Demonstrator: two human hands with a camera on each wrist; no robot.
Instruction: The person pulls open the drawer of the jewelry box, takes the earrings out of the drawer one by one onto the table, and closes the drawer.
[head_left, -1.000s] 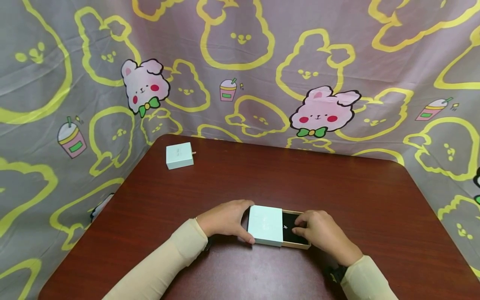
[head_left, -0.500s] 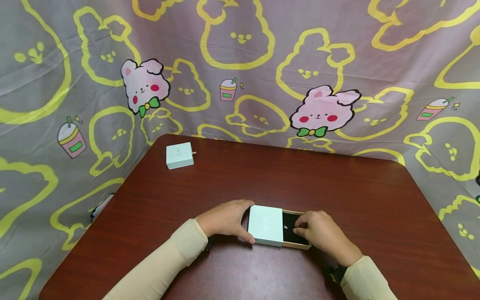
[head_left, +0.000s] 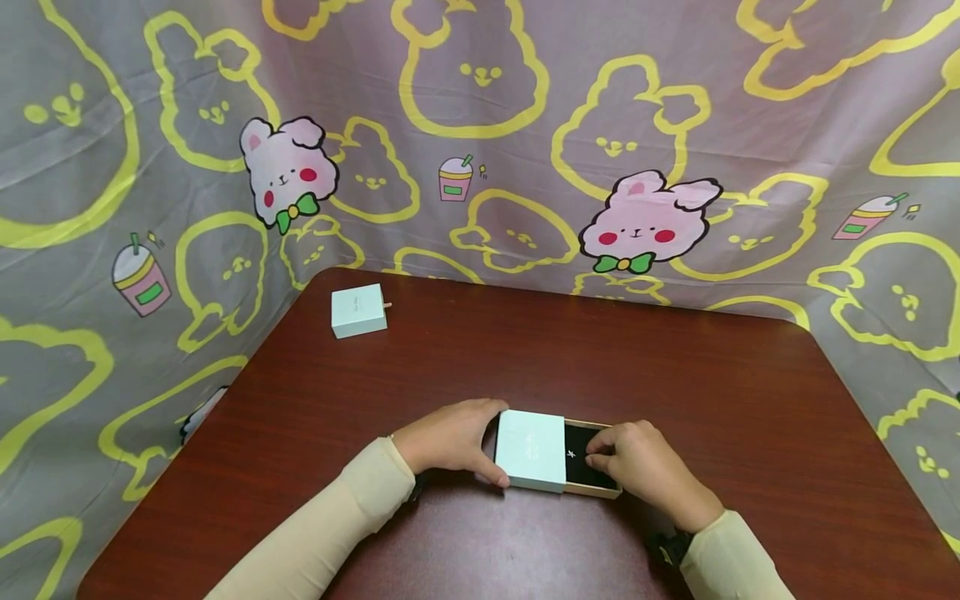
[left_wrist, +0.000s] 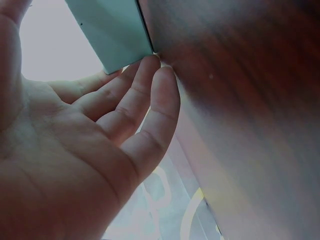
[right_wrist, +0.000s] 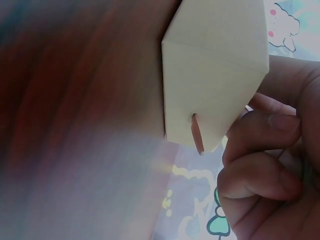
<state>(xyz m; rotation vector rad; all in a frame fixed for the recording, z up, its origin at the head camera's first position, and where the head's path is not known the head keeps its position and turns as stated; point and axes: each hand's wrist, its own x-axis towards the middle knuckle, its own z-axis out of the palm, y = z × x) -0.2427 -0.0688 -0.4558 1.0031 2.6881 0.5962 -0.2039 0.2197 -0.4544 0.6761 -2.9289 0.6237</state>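
Note:
A pale mint slide-out gift box has its sleeve (head_left: 531, 448) on the left and its cream drawer (head_left: 592, 491) partly pulled out to the right. My left hand (head_left: 453, 437) holds the sleeve's left end, thumb at the near corner and fingers at the far one. Inside the drawer lies a black insert (head_left: 580, 435) with a small silver star-shaped piece (head_left: 571, 455). My right hand (head_left: 648, 467) reaches over the drawer's right end, thumb and index fingertips at the insert beside the star; I cannot tell whether they pinch anything. A ribbon pull (right_wrist: 197, 135) hangs from the drawer's end.
A second mint box (head_left: 358, 311), closed with a small tab on its right side, stands at the far left of the brown table (head_left: 637, 367). A cartoon-printed curtain (head_left: 510, 108) surrounds the table's back and sides.

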